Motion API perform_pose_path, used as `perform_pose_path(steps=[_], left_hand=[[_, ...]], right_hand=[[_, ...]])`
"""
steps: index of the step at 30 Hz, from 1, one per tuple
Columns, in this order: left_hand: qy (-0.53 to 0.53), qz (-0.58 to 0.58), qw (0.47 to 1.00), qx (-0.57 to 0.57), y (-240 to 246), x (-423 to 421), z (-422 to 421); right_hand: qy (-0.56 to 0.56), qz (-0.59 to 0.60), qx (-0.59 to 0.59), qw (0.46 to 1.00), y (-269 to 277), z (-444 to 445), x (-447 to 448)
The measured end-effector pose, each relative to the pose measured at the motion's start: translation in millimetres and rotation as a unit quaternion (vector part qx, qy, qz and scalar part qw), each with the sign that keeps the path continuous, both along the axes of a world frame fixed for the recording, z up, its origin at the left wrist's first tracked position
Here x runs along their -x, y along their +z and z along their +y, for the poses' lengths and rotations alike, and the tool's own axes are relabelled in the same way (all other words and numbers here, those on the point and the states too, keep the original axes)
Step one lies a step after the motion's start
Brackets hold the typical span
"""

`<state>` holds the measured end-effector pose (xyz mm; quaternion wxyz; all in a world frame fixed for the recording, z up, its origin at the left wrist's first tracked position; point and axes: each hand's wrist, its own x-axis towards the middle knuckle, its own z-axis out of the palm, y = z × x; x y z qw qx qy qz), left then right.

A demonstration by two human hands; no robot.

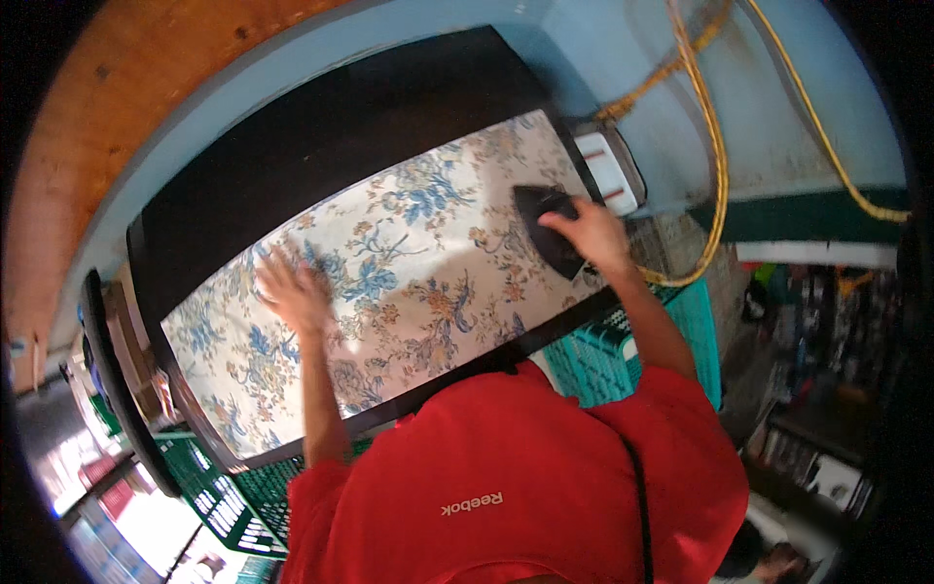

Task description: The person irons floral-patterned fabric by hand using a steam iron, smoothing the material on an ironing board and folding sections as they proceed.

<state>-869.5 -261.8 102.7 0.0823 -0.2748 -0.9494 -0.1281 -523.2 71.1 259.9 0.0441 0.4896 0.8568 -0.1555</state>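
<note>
A pale floral fabric [408,270], with blue and orange flowers, lies spread over a black padded table [350,109]. My right hand [595,230] grips the handle of a dark clothes iron [551,233], which is over the fabric near its right end. Towards the left part of the fabric, my left hand [295,292] is spread with its fingers apart and looks slightly blurred. Whether its palm touches the cloth cannot be told.
A white tray-like rest [609,171] stands beyond the table's right edge. Yellow cord [719,160] hangs along the blue wall. Green plastic crates [226,504] and a teal crate [598,358] stand below the near edge. Part of another person [777,562] shows at the lower right.
</note>
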Motion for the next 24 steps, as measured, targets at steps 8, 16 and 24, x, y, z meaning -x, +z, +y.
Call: perform_pose_path(steps=[8,16,24], left_hand=[[-0.046,-0.06,0.996,0.046,6.2,-91.8,4.7],[0.012,-0.028,0.998,0.058,11.9,-98.0,-28.0],[-0.046,-0.098,0.994,-0.007,24.0,-181.9,-11.5]], right_hand=[[-0.16,0.04,-0.063,0.984,-53.3,36.2,-76.9],[-0.048,0.09,0.08,0.992,-15.7,36.5,-63.5],[0.305,-0.039,0.098,0.946,-8.4,-96.9,18.4]])
